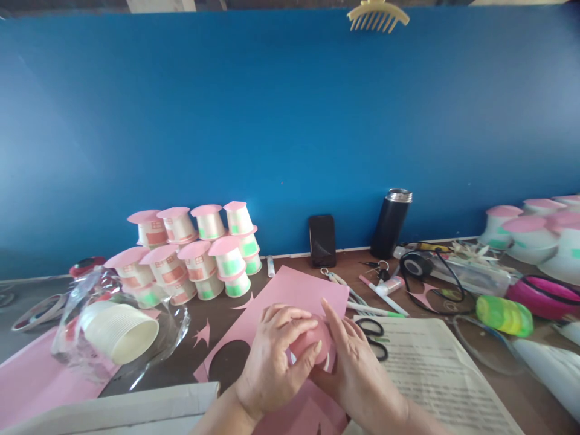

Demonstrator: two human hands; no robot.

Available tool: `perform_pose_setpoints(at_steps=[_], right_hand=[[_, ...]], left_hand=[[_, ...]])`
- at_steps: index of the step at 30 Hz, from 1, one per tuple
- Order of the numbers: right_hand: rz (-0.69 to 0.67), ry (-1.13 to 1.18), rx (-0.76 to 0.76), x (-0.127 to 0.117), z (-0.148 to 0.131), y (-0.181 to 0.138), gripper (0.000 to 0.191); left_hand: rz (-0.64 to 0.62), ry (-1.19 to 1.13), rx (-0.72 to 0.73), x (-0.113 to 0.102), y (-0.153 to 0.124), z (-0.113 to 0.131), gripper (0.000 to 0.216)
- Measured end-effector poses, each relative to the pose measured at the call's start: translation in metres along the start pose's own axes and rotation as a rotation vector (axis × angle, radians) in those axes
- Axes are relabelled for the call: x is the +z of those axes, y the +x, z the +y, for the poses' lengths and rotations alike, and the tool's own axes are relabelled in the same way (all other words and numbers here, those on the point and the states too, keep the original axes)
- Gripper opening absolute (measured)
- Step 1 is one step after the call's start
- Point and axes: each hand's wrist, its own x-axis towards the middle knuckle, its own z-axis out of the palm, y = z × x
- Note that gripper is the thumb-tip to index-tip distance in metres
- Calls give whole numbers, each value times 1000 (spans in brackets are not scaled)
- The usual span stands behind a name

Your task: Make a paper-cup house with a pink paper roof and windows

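Observation:
Near the bottom middle, my left hand (277,349) curves over a pink paper disc (312,339), its fingers and thumb resting on top. From the other side my right hand (356,371) wraps round the same piece. A bit of white shows below the disc, apparently a paper cup mostly hidden by my hands. Pink paper sheet (308,289) with a round hole cut out lies beneath and behind them. Black-handled scissors (379,349) lie just right of my right hand, partly covered by it.
Paper cups with pink disc tops (206,260) stand stacked at the left; more pink-topped cups (530,235) are at the far right. Bagged white cups (122,332) lie at left. A phone (322,240) and black bottle (390,225) stand by the blue wall. Printed paper (435,368) lies at right.

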Motion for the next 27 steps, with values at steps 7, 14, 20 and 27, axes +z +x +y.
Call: perform_pose_setpoints(at_steps=[7,14,20,27], right_hand=[[47,-45,-58,-1,0,-1,103],[153,-158,-176,-13,-13,-2,108],[176,-169,-223,-18,-19,1,107],[166,-175,-205,-18,-18,3,104]], left_hand=[[-23,1,-11,-1,2,1,25],[-22,-2,-25,-2,5,3,24],[-5,-11,-25,-1,3,3,28],[-13,-11,-79,-2,4,5,29]])
